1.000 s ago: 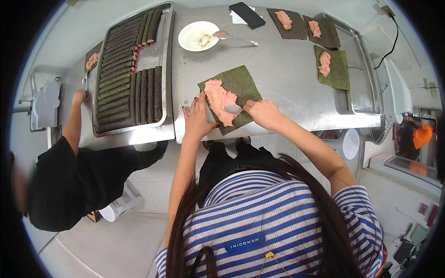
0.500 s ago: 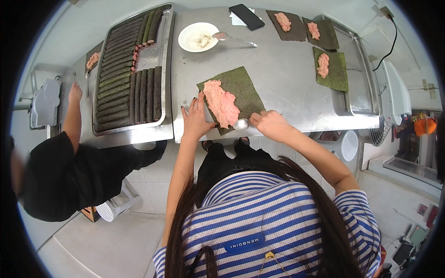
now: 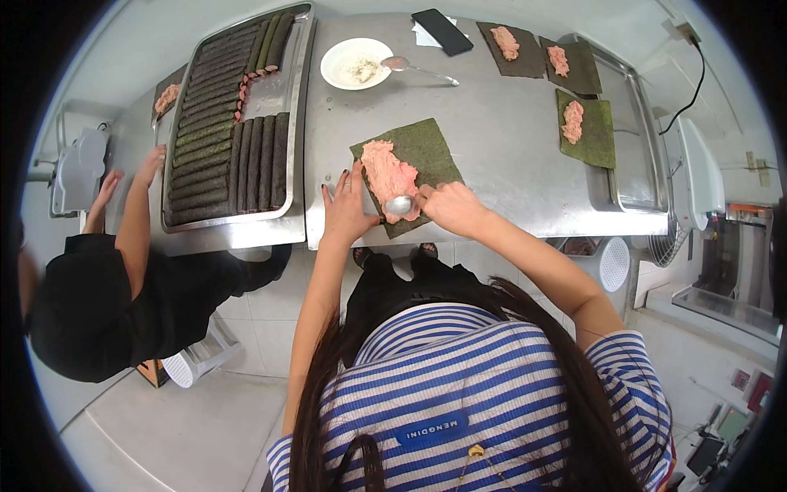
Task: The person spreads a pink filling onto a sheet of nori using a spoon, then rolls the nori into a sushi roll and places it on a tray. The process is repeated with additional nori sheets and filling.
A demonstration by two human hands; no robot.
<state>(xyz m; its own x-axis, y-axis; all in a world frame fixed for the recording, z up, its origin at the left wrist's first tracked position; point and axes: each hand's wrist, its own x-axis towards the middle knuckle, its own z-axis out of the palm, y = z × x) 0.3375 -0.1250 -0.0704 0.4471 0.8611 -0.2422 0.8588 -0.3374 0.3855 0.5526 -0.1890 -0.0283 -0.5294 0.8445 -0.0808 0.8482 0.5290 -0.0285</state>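
Note:
A dark green seaweed sheet (image 3: pixel 433 152) lies in front of me on the steel table, with pink minced meat paste (image 3: pixel 379 168) spread in a long strip along its left side. My right hand (image 3: pixel 453 208) is closed around a spoon, and the spoon's metal bowl (image 3: pixel 400 205) rests on the paste near its lower end. On the sheet's left edge lies my left hand (image 3: pixel 346 211), thumb and fingers apart and gripping nothing.
A white bowl (image 3: pixel 332 72) holds pale contents, with another spoon (image 3: pixel 430 75) by its rim. Further right lie seaweed sheets (image 3: pixel 602 139) with paste and a steel tray (image 3: pixel 639 184). A tray (image 3: pixel 297 107) of seaweed rolls stands left, beside a co-worker (image 3: pixel 90 312). A phone (image 3: pixel 443 31) lies behind.
My right hand has brought the spoon left, from the paste's lower right edge onto the paste. My left hand stays at the sheet. The co-worker's hands have shifted; a second one now shows.

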